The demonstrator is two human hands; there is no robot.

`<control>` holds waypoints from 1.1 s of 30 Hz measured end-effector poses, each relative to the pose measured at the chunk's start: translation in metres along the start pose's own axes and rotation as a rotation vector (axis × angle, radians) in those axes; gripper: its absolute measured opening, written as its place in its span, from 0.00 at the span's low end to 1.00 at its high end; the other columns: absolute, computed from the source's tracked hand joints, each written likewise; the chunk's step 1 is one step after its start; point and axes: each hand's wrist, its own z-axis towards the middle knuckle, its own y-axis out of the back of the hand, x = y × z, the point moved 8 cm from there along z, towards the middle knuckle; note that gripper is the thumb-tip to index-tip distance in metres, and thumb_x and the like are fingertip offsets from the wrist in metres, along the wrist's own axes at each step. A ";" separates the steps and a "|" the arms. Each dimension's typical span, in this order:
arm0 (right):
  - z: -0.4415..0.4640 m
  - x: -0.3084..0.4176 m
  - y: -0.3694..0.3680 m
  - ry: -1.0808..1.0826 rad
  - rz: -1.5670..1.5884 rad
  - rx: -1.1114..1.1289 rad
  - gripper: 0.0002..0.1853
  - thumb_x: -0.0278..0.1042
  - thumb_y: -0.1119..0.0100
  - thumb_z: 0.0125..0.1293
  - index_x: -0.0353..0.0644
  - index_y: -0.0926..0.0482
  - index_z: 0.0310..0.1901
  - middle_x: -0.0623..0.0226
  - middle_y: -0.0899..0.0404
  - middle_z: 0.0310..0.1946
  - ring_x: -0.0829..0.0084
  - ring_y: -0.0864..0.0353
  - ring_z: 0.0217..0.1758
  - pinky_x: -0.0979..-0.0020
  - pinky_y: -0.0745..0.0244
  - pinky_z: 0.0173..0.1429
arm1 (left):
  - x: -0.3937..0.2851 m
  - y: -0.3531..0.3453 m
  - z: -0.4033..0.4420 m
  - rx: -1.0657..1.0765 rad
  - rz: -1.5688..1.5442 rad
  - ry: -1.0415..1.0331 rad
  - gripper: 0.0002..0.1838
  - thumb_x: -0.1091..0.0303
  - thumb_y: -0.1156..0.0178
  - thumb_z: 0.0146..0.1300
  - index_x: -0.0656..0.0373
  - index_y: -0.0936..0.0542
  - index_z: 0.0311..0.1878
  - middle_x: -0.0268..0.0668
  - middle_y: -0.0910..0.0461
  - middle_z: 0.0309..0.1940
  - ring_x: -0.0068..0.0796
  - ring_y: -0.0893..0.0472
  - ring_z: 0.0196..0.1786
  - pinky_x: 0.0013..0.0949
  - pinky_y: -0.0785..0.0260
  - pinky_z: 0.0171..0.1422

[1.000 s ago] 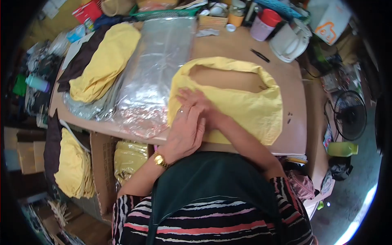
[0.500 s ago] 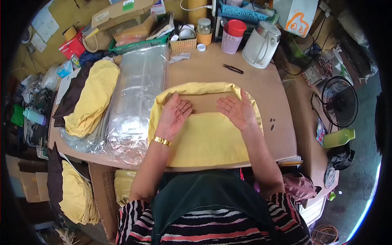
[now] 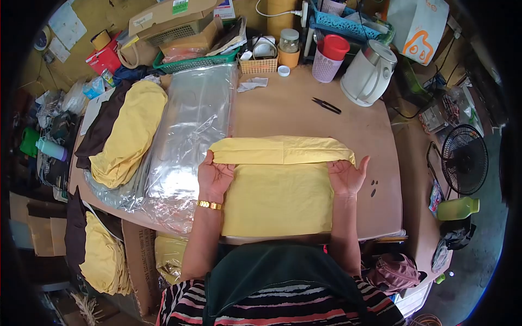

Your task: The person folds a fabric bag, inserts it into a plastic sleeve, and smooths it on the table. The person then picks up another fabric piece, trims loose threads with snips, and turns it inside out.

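Note:
A yellow fabric bag (image 3: pixel 277 201) lies flat at the table's front edge, its wide strap folded down across its upper part as a band. At the band's left end is my left hand (image 3: pixel 215 176), palm up, with the fingers partly under the fabric and a gold watch on the wrist. My right hand (image 3: pixel 348 175) is at the band's right end, palm up, thumb out to the side, fingertips hidden under the cloth. Both hands hold the strap by its ends.
Clear plastic sheets (image 3: pixel 190 125) lie left of the bag, beside folded yellow fabric (image 3: pixel 130 133) and dark cloth. Black snips (image 3: pixel 326 105), a white kettle (image 3: pixel 370 73) and a red-lidded cup (image 3: pixel 330 58) stand or lie farther back. A fan (image 3: pixel 465 159) is at right.
The strap has come down from an open loop to a flat band over the bag. My hands have moved from inside the loop to the band's two ends and taken hold.

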 end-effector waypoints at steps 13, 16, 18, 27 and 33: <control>-0.027 -0.036 -0.056 0.311 -1.147 0.154 0.36 0.56 0.48 0.69 0.30 0.36 0.65 0.52 0.36 0.66 0.55 0.42 0.73 0.53 0.49 0.75 | 0.138 -0.053 -0.099 0.833 2.463 -0.473 0.34 0.44 0.51 0.67 0.49 0.37 0.72 0.42 0.46 0.75 0.49 0.54 0.78 0.69 0.71 0.75; -0.097 -0.093 -0.093 0.624 -2.284 0.514 0.35 0.52 0.45 0.67 0.35 0.37 0.67 0.51 0.47 0.73 0.55 0.51 0.78 0.46 0.57 0.77 | 0.142 -0.034 -0.093 0.856 2.825 -0.317 0.35 0.41 0.51 0.66 0.50 0.35 0.71 0.40 0.49 0.76 0.46 0.55 0.79 0.67 0.71 0.75; -0.124 -0.133 -0.069 0.245 -2.407 0.990 0.35 0.52 0.41 0.63 0.41 0.35 0.68 0.54 0.45 0.73 0.57 0.52 0.79 0.40 0.64 0.76 | 0.139 -0.037 -0.093 0.849 2.747 -0.299 0.37 0.40 0.51 0.65 0.50 0.38 0.73 0.40 0.49 0.76 0.46 0.55 0.79 0.67 0.70 0.75; -0.083 0.007 -0.072 0.649 -2.896 0.212 0.37 0.58 0.45 0.64 0.47 0.38 0.70 0.57 0.49 0.74 0.49 0.55 0.78 0.33 0.66 0.74 | 0.141 -0.054 -0.099 0.802 2.586 -0.454 0.39 0.38 0.52 0.65 0.48 0.42 0.74 0.41 0.49 0.76 0.49 0.52 0.77 0.69 0.66 0.74; -0.084 -0.036 -0.046 0.453 -2.786 0.317 0.37 0.61 0.43 0.61 0.61 0.38 0.71 0.60 0.53 0.76 0.48 0.57 0.78 0.30 0.65 0.72 | 0.070 -0.037 -0.088 0.500 2.720 -0.510 0.38 0.39 0.51 0.65 0.49 0.41 0.74 0.41 0.45 0.75 0.48 0.50 0.77 0.70 0.68 0.74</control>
